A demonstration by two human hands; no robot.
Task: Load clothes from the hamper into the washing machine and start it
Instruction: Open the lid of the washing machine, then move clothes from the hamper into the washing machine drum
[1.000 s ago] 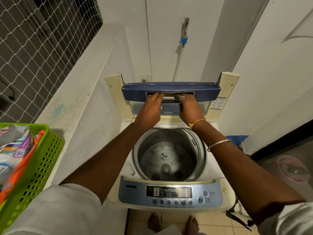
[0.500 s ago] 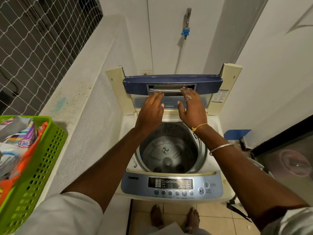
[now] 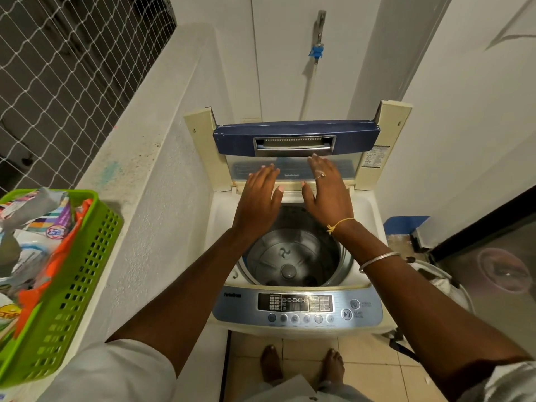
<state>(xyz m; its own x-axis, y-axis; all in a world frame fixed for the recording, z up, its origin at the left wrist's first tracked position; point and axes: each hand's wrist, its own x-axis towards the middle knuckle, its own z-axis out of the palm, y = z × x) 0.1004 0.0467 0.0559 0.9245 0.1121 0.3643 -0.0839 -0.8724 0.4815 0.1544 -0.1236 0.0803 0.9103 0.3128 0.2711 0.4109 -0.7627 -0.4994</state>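
Observation:
A top-loading washing machine (image 3: 372, 216) stands in front of me with its blue lid (image 3: 295, 137) folded upright at the back. The steel drum (image 3: 290, 262) is bare inside. My left hand (image 3: 259, 198) and my right hand (image 3: 327, 192) hover flat over the drum's far rim, just below the lid handle, fingers spread and holding nothing. The blue control panel (image 3: 295, 307) faces me at the front. A green hamper (image 3: 72, 282) with clothes and packets sits on the ledge at my left.
A white low wall (image 3: 150, 181) runs along the machine's left side, with netting above it. A tap and hose (image 3: 317, 39) hang on the back wall. A dark glossy appliance (image 3: 493, 271) stands at right. My bare feet are on the tiled floor (image 3: 365, 358).
Both hands let go of the lid handle and drew back toward me and downward. The lid stays upright. The view moved slightly closer.

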